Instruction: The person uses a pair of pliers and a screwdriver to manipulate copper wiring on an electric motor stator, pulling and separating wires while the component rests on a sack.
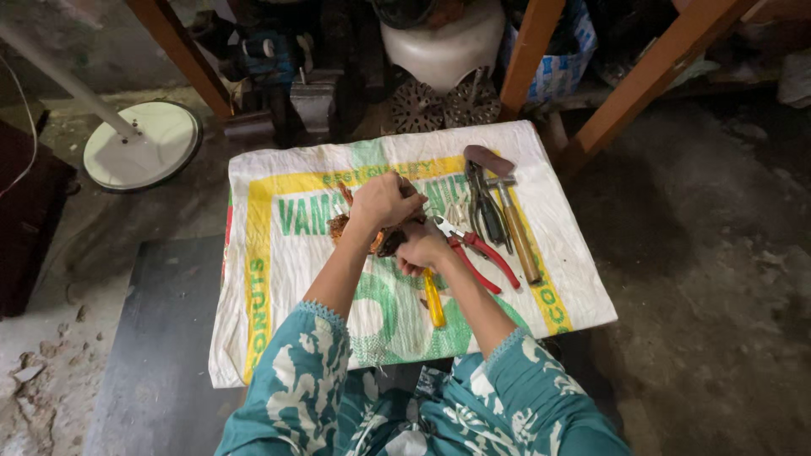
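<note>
Both arms reach forward over the sack [287, 279]. Left hand [382, 201] curls its grip around a rusty part [384, 241]. Right hand [422, 247], at its four o'clock, clamps a yellow-handled tool [433, 298].

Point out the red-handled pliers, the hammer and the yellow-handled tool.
red-handled pliers [477, 253], head view, on the red handles.
hammer [517, 236], head view, mid wooden handle.
yellow-handled tool [433, 300], head view, on its yellow handle.

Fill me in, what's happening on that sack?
A person in teal patterned sleeves works over a printed woven sack spread on the floor. The left hand and right hand grip a small brown, coppery part together; what it is can't be told. A yellow-handled tool lies under the right hand. Red-handled pliers, dark pliers and a wooden-handled hammer lie to the right.
</note>
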